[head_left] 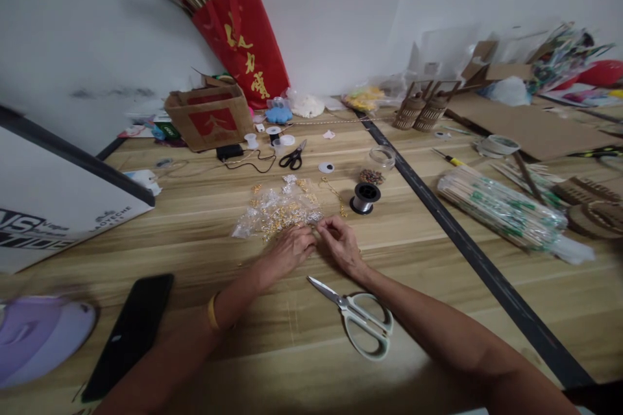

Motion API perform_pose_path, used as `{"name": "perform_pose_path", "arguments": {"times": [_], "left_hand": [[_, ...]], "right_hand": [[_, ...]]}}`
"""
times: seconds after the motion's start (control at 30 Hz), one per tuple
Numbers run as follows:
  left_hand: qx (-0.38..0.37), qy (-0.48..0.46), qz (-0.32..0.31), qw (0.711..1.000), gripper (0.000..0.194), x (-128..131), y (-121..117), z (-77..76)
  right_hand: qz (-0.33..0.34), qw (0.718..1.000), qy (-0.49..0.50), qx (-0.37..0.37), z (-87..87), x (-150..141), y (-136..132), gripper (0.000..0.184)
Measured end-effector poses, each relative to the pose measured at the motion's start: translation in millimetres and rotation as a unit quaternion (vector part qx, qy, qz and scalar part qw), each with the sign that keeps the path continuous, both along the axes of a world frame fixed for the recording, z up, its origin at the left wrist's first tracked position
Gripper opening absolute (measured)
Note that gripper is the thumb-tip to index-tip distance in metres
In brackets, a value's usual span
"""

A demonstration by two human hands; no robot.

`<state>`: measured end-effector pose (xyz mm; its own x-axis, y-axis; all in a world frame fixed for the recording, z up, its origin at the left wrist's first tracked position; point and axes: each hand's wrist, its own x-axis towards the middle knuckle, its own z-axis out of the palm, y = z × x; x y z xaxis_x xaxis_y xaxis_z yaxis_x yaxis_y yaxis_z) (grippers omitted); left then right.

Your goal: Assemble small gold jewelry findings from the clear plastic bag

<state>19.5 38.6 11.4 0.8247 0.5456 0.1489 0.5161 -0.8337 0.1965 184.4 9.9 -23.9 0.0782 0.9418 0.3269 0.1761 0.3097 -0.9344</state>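
Note:
My left hand [292,248] is closed at the near edge of a pile of small gold and silver findings [287,211], partly in clear plastic bags. Close beside it, my right hand [341,245] pinches thumb against fingers. The fingertips of both hands almost meet; whatever they hold is too small to make out. Just beyond the right hand lie a thin gold chain [335,193] and a black spool of clear line [365,198]. White-handled scissors [360,318] rest with blades slightly apart, between my forearms.
Behind the spool stands a clear jar of colourful beads [377,167]. Black scissors [294,155] lie farther back. A phone [131,334] and a purple-white object [43,337] are at left. Bagged wooden sticks [501,207] lie at right, past a black strip [438,207].

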Motion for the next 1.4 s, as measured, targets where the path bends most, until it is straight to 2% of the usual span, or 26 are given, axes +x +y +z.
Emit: {"name": "perform_pose_path", "arguments": {"times": [0.37, 0.47, 0.57, 0.67, 0.8, 0.93, 1.23, 1.4], "left_hand": [[-0.014, 0.020, 0.009, 1.000, 0.016, 7.1, 0.2, 7.3], [-0.054, -0.036, 0.059, 0.996, 0.015, -0.5, 0.2, 9.5], [-0.103, -0.123, 0.136, 0.978, 0.011, -14.0, 1.6, 9.5], [-0.109, -0.166, 0.174, 0.965, 0.009, -27.8, 2.5, 6.7], [-0.082, -0.134, 0.167, 0.973, 0.010, -35.2, 2.4, 4.5], [-0.055, -0.106, 0.151, 0.981, 0.010, -30.2, 6.1, 5.4], [-0.023, -0.101, 0.127, 0.986, 0.012, -9.6, 36.2, 1.4], [-0.018, -0.086, 0.127, 0.988, 0.013, -5.9, 43.6, -0.2]], "right_hand": [[-0.007, 1.000, 0.010, -0.015, 5.0, -0.7, -1.7, 0.019], [-0.003, 1.000, 0.005, -0.013, 3.9, -0.1, -1.4, 0.018], [0.003, 1.000, 0.000, -0.009, 4.0, -0.5, -1.9, 0.016], [0.009, 1.000, -0.009, 0.003, 6.1, -1.8, -3.2, 0.013], [0.012, 0.999, -0.024, 0.022, 9.5, -3.6, -4.7, 0.011], [0.007, 0.999, -0.026, 0.020, 9.9, -4.0, -4.8, 0.012], [0.008, 0.999, -0.036, 0.016, 10.8, -3.6, -5.1, 0.015], [0.010, 0.999, -0.033, 0.008, 9.7, -3.2, -4.9, 0.015]]}}
